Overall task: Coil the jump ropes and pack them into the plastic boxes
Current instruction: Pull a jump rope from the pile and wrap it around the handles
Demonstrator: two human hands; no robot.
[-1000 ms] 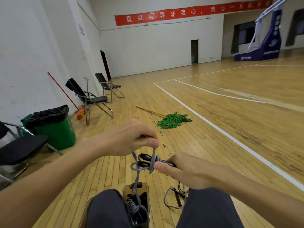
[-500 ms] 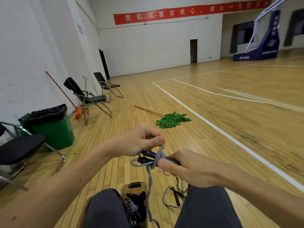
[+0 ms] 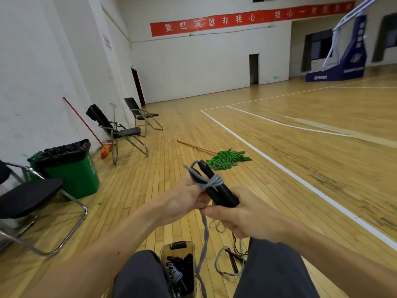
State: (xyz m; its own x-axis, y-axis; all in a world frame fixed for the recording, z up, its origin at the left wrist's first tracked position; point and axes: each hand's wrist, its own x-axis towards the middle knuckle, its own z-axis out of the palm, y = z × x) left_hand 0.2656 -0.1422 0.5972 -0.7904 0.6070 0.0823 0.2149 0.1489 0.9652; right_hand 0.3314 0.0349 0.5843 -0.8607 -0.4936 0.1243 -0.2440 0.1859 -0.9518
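Two black jump rope handles (image 3: 217, 188) point up and away from me, bound together by a few turns of grey cord (image 3: 211, 181). My right hand (image 3: 240, 216) grips their lower ends. My left hand (image 3: 184, 201) pinches the cord beside the handles. The loose cord tail (image 3: 204, 239) hangs down between my knees. Below stands a clear plastic box (image 3: 164, 253) holding bundled ropes with black handles. Another loose jump rope (image 3: 229, 259) lies on the floor beside my right knee.
A green-headed mop (image 3: 227, 159) lies on the wooden floor ahead. A green bin with a black bag (image 3: 71, 171) and folding chairs (image 3: 120, 132) stand along the left wall; one black chair (image 3: 28, 194) is close on my left. A basketball stand (image 3: 343, 61) is far right.
Both hands have risen and tilted the handles up and away. The cord now sits in tight turns around them, and my left hand has moved from above the handles to their left side.
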